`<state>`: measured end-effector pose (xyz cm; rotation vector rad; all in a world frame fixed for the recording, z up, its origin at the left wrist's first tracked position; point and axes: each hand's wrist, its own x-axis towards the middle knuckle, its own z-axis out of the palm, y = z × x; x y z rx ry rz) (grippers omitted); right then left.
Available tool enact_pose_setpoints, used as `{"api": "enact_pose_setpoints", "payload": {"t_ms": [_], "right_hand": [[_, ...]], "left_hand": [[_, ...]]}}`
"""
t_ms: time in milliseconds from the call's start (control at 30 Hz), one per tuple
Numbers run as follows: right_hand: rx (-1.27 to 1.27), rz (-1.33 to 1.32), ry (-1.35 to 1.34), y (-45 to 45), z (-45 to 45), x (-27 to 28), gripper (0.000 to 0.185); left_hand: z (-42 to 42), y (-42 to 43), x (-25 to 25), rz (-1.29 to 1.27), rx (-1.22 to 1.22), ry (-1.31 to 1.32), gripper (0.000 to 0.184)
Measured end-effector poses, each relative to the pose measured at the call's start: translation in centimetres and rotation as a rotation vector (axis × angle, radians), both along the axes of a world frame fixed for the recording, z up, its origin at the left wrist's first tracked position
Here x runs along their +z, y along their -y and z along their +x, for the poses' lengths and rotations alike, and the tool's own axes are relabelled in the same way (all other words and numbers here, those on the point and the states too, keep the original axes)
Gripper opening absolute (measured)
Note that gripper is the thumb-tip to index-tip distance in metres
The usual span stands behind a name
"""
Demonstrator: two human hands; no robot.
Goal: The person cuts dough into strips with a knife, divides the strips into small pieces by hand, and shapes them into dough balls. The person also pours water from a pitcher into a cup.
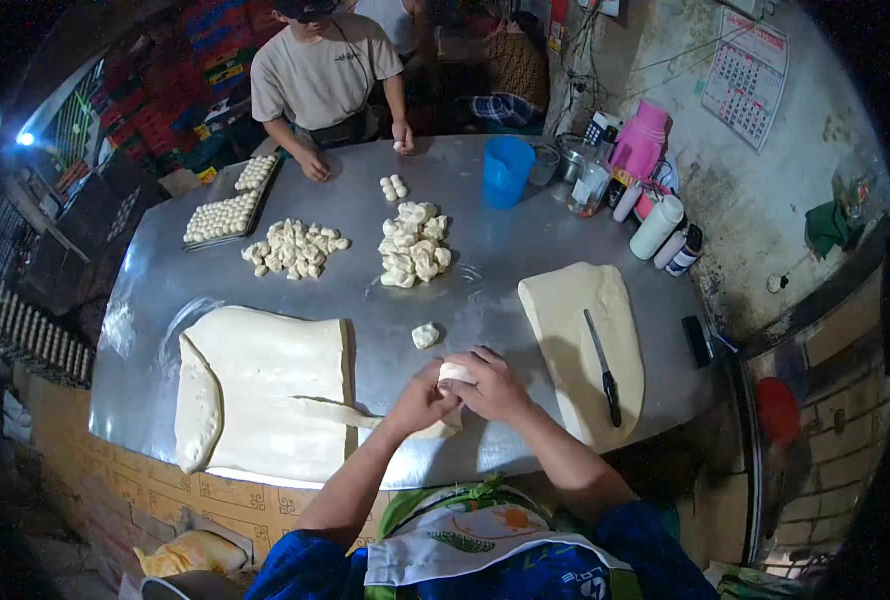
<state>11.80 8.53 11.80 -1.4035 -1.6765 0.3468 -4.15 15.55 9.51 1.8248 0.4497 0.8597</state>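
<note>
My left hand (pixel 421 402) and my right hand (pixel 492 386) meet over the near part of the metal table, both closed around a pale piece of dough (pixel 456 372). Under them lies the end of a dough strip (pixel 365 418), which runs from a cut in the large dough sheet (pixel 265 375) on the left. Just beyond my hands sits a small dough lump (pixel 426 335). Right of my right hand, a knife (pixel 602 365) with a black handle rests on a second dough slab (pixel 560 330).
Farther off are two heaps of dough pieces (pixel 415 245) (pixel 295 248) and a tray of dough balls (pixel 220 220). A blue pitcher (pixel 508 172), a pink thermos (pixel 642 140) and bottles (pixel 657 228) stand at the back right. Across the metal table (pixel 485 290), a co-worker (pixel 325 80) handles dough.
</note>
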Motion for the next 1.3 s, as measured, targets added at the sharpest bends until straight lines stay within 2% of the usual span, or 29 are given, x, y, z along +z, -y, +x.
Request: {"api": "enact_pose_setpoints", "payload": {"t_ms": [167,200,233,267,333,367,467,533,633,700,733,767,833,867,933,1000,1033,1100,1167,1200,1267,1300], "right_hand": [[-0.209,-0.084,-0.150,-0.5,-1.7,-3.8,0.039],[-0.197,-0.079,-0.151,-0.8,-1.3,-4.2,0.039],[-0.203,-0.245,-0.084,-1.1,-0.6,-4.5,0.041],[-0.212,-0.405,-0.013,-1.4,0.3,-4.7,0.042],[-0.240,-0.730,0.128,-1.9,1.9,-5.4,0.045],[-0.236,-0.733,0.124,-1.7,2.1,-6.1,0.045],[-0.168,-0.174,-0.002,-2.1,2.5,-8.2,0.045],[-0.138,-0.002,-0.045,-1.5,2.4,-8.2,0.045],[0.130,-0.126,-0.131,-1.8,1.5,-6.6,0.049],[0.243,-0.197,-0.174,-0.4,0.1,-5.6,0.050],[0.193,-0.160,-0.133,-0.4,-0.2,-4.5,0.049],[0.139,-0.123,-0.091,-0.5,-0.2,-3.3,0.048],[0.022,-0.048,-0.005,-0.8,-0.1,-1.9,0.046],[0.023,-0.047,-0.004,-1.1,0.0,-2.2,0.046],[-0.078,-0.351,0.089,-1.0,0.4,-3.8,0.047],[-0.160,-0.582,0.161,-1.1,1.0,-6.1,0.047],[-0.188,-0.661,0.186,-1.2,1.4,-7.4,0.047],[-0.300,-0.463,0.184,-1.2,2.1,-11.8,0.043],[-0.370,-0.300,0.201,-1.6,2.7,-13.3,0.040],[-0.389,-0.238,0.214,-2.1,2.9,-13.0,0.039],[-0.149,-0.244,0.092,-0.6,0.4,-7.7,0.037],[-0.029,-0.229,0.036,-1.0,-0.4,-4.6,0.036]], "left_hand": [[0.4,0.5,-2.8,0.100,0.102,-0.166,0.022],[0.2,0.8,-2.3,0.112,0.079,-0.361,0.022],[-0.2,1.2,-1.5,0.120,0.057,-0.554,0.022],[-0.5,1.7,-0.8,0.126,0.071,-0.551,0.022],[-1.1,2.7,0.0,0.103,-0.104,-0.533,0.031],[-1.1,3.1,0.0,0.099,-0.103,-0.538,0.031],[-0.6,3.1,0.2,-0.233,0.076,-0.207,0.039],[-0.1,3.5,0.3,-0.354,0.139,-0.091,0.042],[1.7,0.7,1.0,0.265,0.307,0.002,0.045],[0.3,0.2,-1.8,0.317,0.225,-0.040,0.042],[-0.5,-1.0,-2.6,0.189,0.082,-0.090,0.038],[-0.8,-0.8,-3.6,0.191,0.092,-0.092,0.038],[0.4,0.5,-3.7,-0.289,0.174,-0.269,0.028],[1.0,1.5,-4.5,-0.238,0.181,-0.275,0.025],[0.8,2.2,-5.1,-0.194,0.187,-0.277,0.022],[0.0,2.5,-4.7,0.034,0.005,-0.757,0.025],[-0.1,2.4,-3.9,0.034,0.000,-0.754,0.025],[-0.6,2.6,-1.3,-0.027,-0.041,-0.404,0.027],[-0.3,2.1,0.5,-0.079,-0.052,-0.032,0.030],[-1.3,0.4,-1.9,-0.191,0.038,-0.169,0.033],[-1.6,-0.4,-3.9,-0.317,0.120,-0.307,0.035],[0.0,-0.8,-2.3,0.029,0.239,-0.084,0.036]]}}
